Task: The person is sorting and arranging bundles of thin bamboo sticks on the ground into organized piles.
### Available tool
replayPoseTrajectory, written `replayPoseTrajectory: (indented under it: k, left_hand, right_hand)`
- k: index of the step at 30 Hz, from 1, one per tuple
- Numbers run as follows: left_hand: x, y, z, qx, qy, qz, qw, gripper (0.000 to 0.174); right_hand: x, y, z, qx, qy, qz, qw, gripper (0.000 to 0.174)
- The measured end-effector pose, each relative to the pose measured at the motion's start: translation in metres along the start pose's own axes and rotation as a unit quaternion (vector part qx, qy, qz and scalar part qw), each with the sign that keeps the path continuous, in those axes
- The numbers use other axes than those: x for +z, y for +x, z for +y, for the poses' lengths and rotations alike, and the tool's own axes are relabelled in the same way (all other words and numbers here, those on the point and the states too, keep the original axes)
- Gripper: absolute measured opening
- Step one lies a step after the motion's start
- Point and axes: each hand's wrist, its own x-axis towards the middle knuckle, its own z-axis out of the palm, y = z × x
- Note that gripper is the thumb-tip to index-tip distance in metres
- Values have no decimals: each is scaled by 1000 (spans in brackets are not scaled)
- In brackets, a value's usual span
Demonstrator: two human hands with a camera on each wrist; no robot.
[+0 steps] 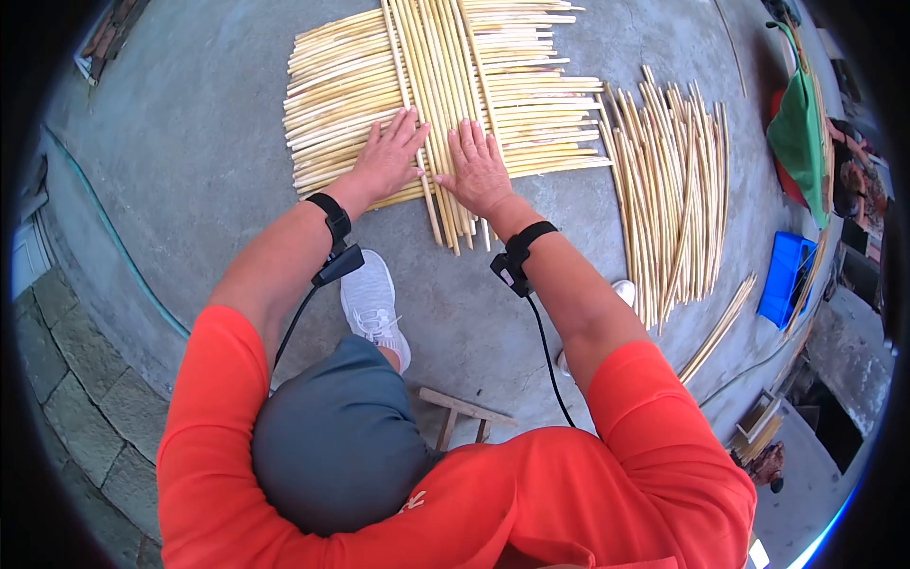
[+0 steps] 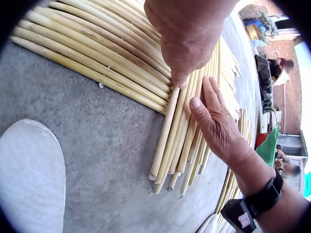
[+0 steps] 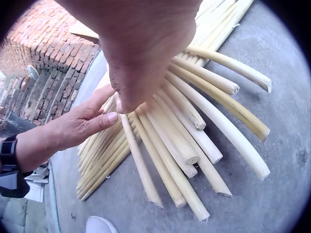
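Note:
Pale peeled sticks lie in a crosswise layer (image 1: 341, 104), with a narrow lengthwise bundle (image 1: 438, 71) on top. My left hand (image 1: 387, 159) rests on the bundle's left edge, fingers extended and spread. Flat on the bundle's right part lies my right hand (image 1: 477, 171), fingers straight and pointing away. In the left wrist view the right hand (image 2: 218, 124) touches the sticks beside the near ends (image 2: 167, 160). The right wrist view shows the left hand (image 3: 73, 127) at the bundle's side, and uneven stick ends (image 3: 192, 159) fanning out over the concrete.
A second pile of sticks (image 1: 668, 190) lies to the right, with a few loose sticks (image 1: 720, 327) nearer. Beyond are a blue crate (image 1: 787, 278) and green cloth (image 1: 798, 128). A wooden stool (image 1: 464, 408) stands near my legs; a hose (image 1: 114, 223) runs along the left.

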Motion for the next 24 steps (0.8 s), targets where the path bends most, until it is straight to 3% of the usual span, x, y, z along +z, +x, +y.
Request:
replayPoseTrajectory:
  k: [5, 8, 11, 14, 16, 24]
  left_hand:
    - [2, -2, 2, 20, 5, -5, 1000, 74]
    - [4, -7, 2, 17, -2, 0, 1000, 74]
    - [9, -10, -3, 21, 8, 16, 1000, 71]
    - [11, -10, -1, 19, 2, 17, 1000, 71]
    - [10, -9, 3, 24, -5, 11, 1000, 72]
    - [9, -9, 8, 30, -28, 15, 999, 73]
  right_hand:
    - [0, -1, 5, 4, 10, -7, 1000, 74]
    - [-8, -9, 20, 63, 79, 113, 988, 66]
    - [8, -28, 45, 119, 110, 106, 981, 64]
    - [7, -37, 49, 96, 88, 75, 989, 62]
    - [7, -37, 44, 47, 58, 5, 997, 61]
    - [2, -35, 34, 61, 71, 3, 996, 61]
